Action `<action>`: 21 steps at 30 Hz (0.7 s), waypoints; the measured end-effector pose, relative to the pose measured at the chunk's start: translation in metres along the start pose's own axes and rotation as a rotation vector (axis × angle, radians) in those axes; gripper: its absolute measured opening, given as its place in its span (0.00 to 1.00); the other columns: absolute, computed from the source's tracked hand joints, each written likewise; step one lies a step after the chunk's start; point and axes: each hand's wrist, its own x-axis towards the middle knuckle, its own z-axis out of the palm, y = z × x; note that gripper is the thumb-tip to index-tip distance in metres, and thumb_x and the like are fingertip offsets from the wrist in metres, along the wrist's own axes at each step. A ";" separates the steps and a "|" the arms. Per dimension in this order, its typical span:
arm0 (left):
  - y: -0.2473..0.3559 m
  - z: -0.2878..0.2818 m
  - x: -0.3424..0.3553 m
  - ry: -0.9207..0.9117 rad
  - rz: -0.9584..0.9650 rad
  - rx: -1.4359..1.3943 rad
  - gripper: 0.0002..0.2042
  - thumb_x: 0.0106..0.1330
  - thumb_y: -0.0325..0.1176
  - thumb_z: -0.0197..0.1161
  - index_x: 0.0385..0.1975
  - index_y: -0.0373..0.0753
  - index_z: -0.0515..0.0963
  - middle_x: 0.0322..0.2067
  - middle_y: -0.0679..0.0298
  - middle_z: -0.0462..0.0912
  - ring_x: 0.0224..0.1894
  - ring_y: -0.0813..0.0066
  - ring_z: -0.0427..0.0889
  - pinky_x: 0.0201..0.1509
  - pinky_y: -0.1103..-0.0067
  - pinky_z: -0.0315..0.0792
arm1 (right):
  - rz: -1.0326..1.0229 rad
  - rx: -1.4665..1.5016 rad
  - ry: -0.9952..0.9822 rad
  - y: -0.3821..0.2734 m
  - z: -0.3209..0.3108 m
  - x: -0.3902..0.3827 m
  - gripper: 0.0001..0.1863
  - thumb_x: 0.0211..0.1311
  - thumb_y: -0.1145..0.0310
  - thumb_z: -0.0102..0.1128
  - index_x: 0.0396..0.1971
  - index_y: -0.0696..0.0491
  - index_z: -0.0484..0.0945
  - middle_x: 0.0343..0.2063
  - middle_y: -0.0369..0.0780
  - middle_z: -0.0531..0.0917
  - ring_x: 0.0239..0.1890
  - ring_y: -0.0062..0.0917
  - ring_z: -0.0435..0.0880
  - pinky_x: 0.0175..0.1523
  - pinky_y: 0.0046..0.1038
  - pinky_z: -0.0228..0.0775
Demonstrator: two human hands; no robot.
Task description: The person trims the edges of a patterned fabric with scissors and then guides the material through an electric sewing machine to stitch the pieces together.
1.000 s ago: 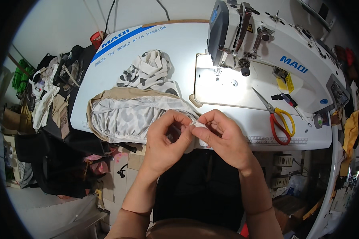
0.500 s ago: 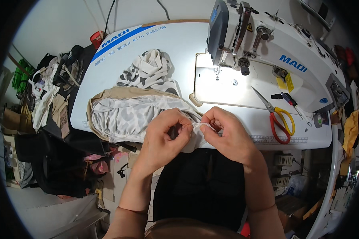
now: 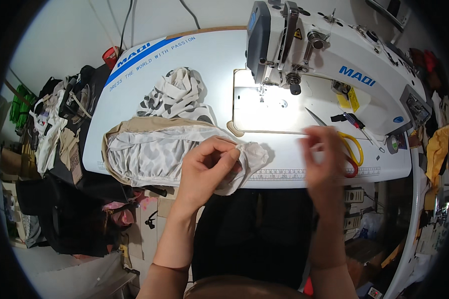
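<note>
My left hand [image 3: 207, 172] pinches the right end of a gathered white spotted garment [image 3: 152, 154] with a beige band, lying along the table's front edge. A small crumpled white part [image 3: 254, 157] spreads out past my fingertips. My right hand [image 3: 322, 154] is apart from the cloth, smeared by motion, in front of scissors [image 3: 354, 149] with yellow and red handles; whether it holds anything I cannot tell. A crumpled white cloth with dark dots [image 3: 177, 92] lies behind the garment.
A white sewing machine [image 3: 329, 55] stands at the back right of the white table [image 3: 219, 52], a screwdriver [image 3: 361, 128] beside it. Piled clothes [image 3: 52, 129] lie to the left, a red container [image 3: 110, 57] at the back left, hanging cloth [image 3: 436, 154] at the right.
My right hand has let go of the cloth and moved right toward the scissors. My left hand still pinches it. The whole view has shifted slightly.
</note>
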 end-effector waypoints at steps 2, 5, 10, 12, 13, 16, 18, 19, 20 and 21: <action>0.005 0.001 0.000 0.002 -0.021 -0.004 0.03 0.71 0.26 0.66 0.37 0.33 0.82 0.30 0.69 0.83 0.30 0.87 0.79 0.34 0.87 0.72 | -0.053 -0.334 0.102 0.025 -0.032 -0.007 0.10 0.61 0.81 0.65 0.41 0.58 0.77 0.42 0.43 0.80 0.43 0.35 0.82 0.49 0.37 0.76; 0.003 0.005 0.001 0.008 -0.045 -0.006 0.03 0.70 0.26 0.67 0.37 0.33 0.82 0.28 0.71 0.83 0.30 0.88 0.78 0.34 0.87 0.71 | 0.031 -0.485 -0.034 0.037 -0.062 -0.022 0.12 0.59 0.83 0.65 0.43 0.59 0.79 0.43 0.44 0.81 0.46 0.39 0.82 0.53 0.39 0.76; 0.003 0.008 0.002 0.009 -0.052 0.004 0.03 0.69 0.26 0.67 0.37 0.33 0.83 0.29 0.72 0.82 0.30 0.89 0.77 0.34 0.88 0.70 | 0.010 -0.547 -0.112 0.049 -0.070 -0.022 0.14 0.56 0.85 0.64 0.42 0.58 0.80 0.44 0.45 0.81 0.47 0.39 0.82 0.54 0.38 0.76; 0.002 0.008 0.003 -0.004 -0.011 0.012 0.03 0.68 0.25 0.68 0.36 0.33 0.83 0.29 0.72 0.82 0.30 0.90 0.77 0.35 0.89 0.70 | -0.014 -0.538 -0.128 0.057 -0.076 -0.019 0.13 0.55 0.85 0.64 0.41 0.59 0.80 0.43 0.45 0.81 0.47 0.39 0.82 0.54 0.38 0.75; 0.002 0.008 0.002 0.002 -0.009 0.013 0.03 0.68 0.25 0.68 0.36 0.33 0.83 0.29 0.72 0.82 0.30 0.90 0.77 0.35 0.89 0.70 | 0.017 -0.522 -0.175 0.063 -0.079 -0.017 0.12 0.54 0.85 0.64 0.38 0.59 0.79 0.41 0.45 0.81 0.46 0.39 0.83 0.53 0.38 0.76; 0.000 0.008 0.002 0.021 -0.046 0.010 0.02 0.68 0.25 0.68 0.36 0.33 0.83 0.28 0.73 0.81 0.29 0.90 0.76 0.34 0.89 0.69 | 0.091 -0.470 -0.247 0.068 -0.083 -0.013 0.12 0.52 0.84 0.65 0.37 0.58 0.77 0.38 0.45 0.80 0.41 0.40 0.83 0.48 0.38 0.77; -0.003 0.007 0.004 0.010 -0.016 0.054 0.02 0.69 0.24 0.68 0.36 0.34 0.83 0.29 0.71 0.81 0.29 0.87 0.76 0.33 0.86 0.69 | 0.138 -0.436 -0.272 0.062 -0.085 -0.013 0.13 0.52 0.82 0.67 0.37 0.58 0.75 0.36 0.45 0.79 0.39 0.41 0.83 0.45 0.38 0.78; 0.000 0.009 0.005 0.004 -0.012 0.047 0.02 0.69 0.24 0.68 0.36 0.34 0.83 0.29 0.71 0.81 0.29 0.87 0.76 0.33 0.86 0.69 | 0.182 -0.396 -0.225 0.050 -0.087 -0.016 0.16 0.51 0.81 0.69 0.40 0.57 0.74 0.35 0.45 0.79 0.36 0.39 0.83 0.41 0.36 0.77; -0.002 0.008 0.004 0.019 0.004 0.064 0.02 0.69 0.24 0.68 0.36 0.33 0.83 0.30 0.71 0.81 0.30 0.87 0.76 0.34 0.86 0.69 | 0.224 -0.338 -0.188 0.041 -0.081 -0.021 0.19 0.51 0.80 0.71 0.42 0.56 0.73 0.35 0.44 0.79 0.33 0.38 0.82 0.38 0.34 0.77; -0.004 0.007 0.003 0.034 0.020 0.082 0.01 0.68 0.23 0.68 0.36 0.33 0.83 0.31 0.71 0.81 0.31 0.87 0.76 0.34 0.87 0.69 | 0.396 -0.254 -0.202 0.031 -0.078 -0.026 0.24 0.51 0.77 0.76 0.45 0.55 0.72 0.33 0.41 0.78 0.33 0.28 0.81 0.37 0.28 0.77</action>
